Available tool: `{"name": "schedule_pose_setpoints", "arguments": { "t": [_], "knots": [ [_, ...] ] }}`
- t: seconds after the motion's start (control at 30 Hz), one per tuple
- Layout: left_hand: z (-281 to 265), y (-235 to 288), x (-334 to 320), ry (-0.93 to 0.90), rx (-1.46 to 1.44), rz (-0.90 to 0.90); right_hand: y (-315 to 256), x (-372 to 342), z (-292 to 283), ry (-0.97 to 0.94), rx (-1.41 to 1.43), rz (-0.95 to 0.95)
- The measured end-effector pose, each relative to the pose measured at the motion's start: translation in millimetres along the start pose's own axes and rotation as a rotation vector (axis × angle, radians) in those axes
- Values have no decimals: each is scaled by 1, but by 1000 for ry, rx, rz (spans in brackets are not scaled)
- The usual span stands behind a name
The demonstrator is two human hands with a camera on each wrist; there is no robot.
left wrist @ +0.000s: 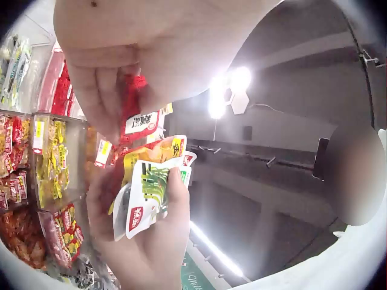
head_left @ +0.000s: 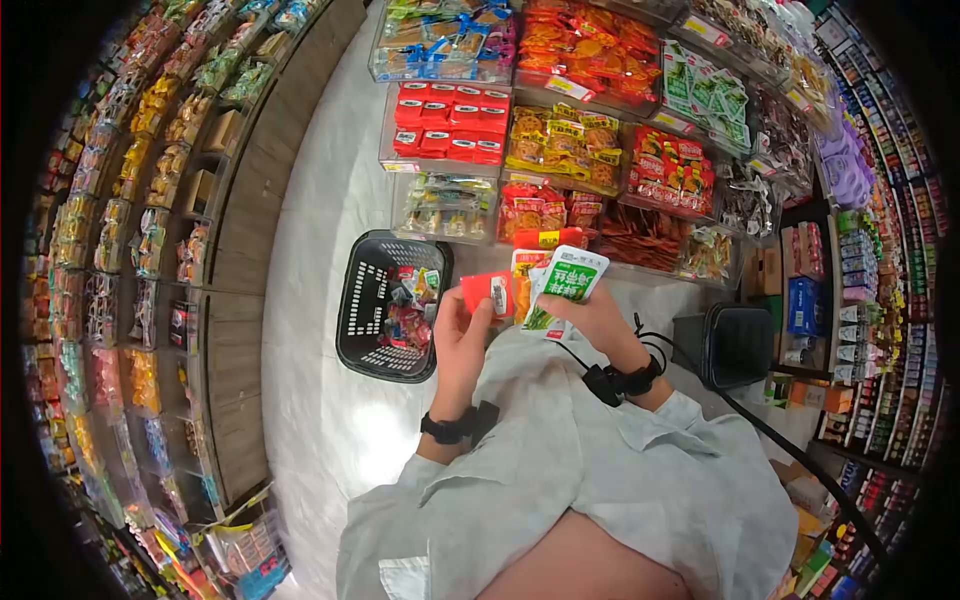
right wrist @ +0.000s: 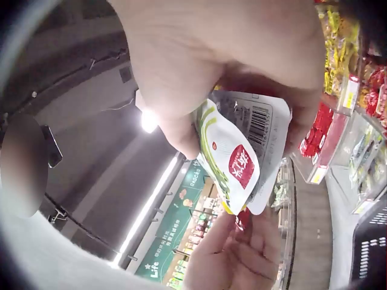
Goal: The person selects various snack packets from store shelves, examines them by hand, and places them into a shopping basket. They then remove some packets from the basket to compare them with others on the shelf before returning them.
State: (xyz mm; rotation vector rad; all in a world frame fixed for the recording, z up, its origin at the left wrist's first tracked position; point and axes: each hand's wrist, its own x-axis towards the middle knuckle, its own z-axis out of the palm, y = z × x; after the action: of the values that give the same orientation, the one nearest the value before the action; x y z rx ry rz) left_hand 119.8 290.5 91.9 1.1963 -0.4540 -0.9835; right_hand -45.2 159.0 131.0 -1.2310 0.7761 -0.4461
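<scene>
In the head view my left hand [head_left: 459, 350] pinches a small red snack packet [head_left: 477, 289] with a white label. Close beside it, my right hand [head_left: 603, 325] grips a fanned bunch of snack packets: a green-and-white one [head_left: 578, 272] on top, a white one with green strands [left wrist: 151, 184], and an orange-yellow one [left wrist: 154, 154] behind. The right wrist view shows the back of a pale packet with a barcode [right wrist: 260, 124] in the right hand's grasp. Red packaging [head_left: 550, 239] shows just beyond the bunch. Fingers partly cover the packets in both hands.
A black shopping basket [head_left: 350, 345] with several packets inside stands on the floor to the left. Ahead rise tiered clear bins of snacks [head_left: 450, 125]. Shelves line the left side [head_left: 235, 180] and right. A dark bin [head_left: 738, 345] stands at right, near a black cable [head_left: 790, 447].
</scene>
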Motion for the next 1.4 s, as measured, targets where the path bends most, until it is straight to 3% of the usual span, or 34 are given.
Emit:
{"name": "schedule_pose_setpoints", "arguments": {
  "t": [0.23, 0.43, 0.53, 0.67, 0.8, 1.03, 1.27, 1.4],
  "knots": [
    [-32, 17, 19, -253, 74, -166, 21, -3, 30, 102, 106, 55],
    [-19, 24, 49, -451, 233, -174, 34, 0, 21, 217, 150, 77],
    [-8, 7, 66, -407, 149, -191, 35, 10, 6, 274, 130, 144],
    [17, 8, 90, -345, 197, -250, 25, 34, -26, 248, 194, 77],
    [46, 4, 112, -254, 288, -159, 8, 53, -63, 177, 163, 59],
    [93, 4, 144, -124, 255, -279, 15, 66, -106, 226, 162, 100],
    [82, -10, 199, -97, 313, -393, 16, 73, -123, 355, 268, 136],
    [43, -15, 259, -92, 323, -412, 15, 87, -126, 422, 244, 138]
  ]
}}
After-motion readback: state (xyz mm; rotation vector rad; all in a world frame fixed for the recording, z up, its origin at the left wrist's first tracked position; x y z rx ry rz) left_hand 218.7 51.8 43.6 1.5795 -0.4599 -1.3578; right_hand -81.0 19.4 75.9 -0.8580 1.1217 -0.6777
